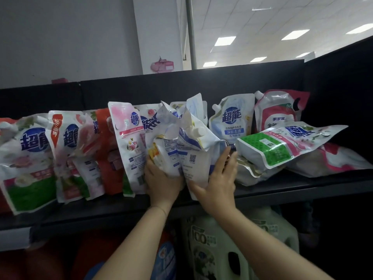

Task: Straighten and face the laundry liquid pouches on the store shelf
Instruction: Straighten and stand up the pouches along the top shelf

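Several laundry liquid pouches crowd the black top shelf (282,190). My left hand (161,180) grips the bottom of a white pouch with yellow print (163,154) that shows its back. My right hand (218,178) holds the side of a second white pouch (195,150), also back-facing, with a QR code and a white spout cap. Both pouches lean together, crumpled at the top. To their left stand a pink-topped pouch (129,142) and green-bottomed pouches (28,158). A blue-labelled pouch (232,120) stands upright behind my right hand.
At the right a green-and-pink pouch (282,146) lies flat on top of other fallen pouches, with a red pouch (278,110) upright behind it. Large detergent jugs (212,249) stand on the shelf below. A black back panel (181,85) closes the shelf's rear.
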Available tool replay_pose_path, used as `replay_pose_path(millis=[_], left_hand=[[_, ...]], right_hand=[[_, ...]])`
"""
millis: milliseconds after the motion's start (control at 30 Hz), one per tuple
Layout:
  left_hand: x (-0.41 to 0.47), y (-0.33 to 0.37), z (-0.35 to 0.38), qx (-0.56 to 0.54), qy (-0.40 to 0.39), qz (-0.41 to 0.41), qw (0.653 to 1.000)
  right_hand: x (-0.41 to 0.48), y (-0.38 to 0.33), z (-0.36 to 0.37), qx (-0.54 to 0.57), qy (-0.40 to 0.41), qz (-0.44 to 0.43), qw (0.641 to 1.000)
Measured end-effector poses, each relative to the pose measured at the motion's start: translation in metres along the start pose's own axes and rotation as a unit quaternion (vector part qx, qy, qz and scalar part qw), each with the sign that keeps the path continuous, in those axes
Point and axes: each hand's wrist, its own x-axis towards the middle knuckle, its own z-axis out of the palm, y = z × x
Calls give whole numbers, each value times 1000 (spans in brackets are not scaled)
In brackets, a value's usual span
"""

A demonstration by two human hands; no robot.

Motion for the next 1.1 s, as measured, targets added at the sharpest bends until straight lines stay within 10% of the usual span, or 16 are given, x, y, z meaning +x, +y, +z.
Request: replay_pose_path(millis=[500, 1100], left_hand=[[15, -12, 12, -126, 44, -35, 990], [-13, 6, -8, 24, 62, 15, 998]], right_hand=[[17, -20, 34, -41, -49, 64, 996], [7, -12, 18, 36, -27, 33, 998]])
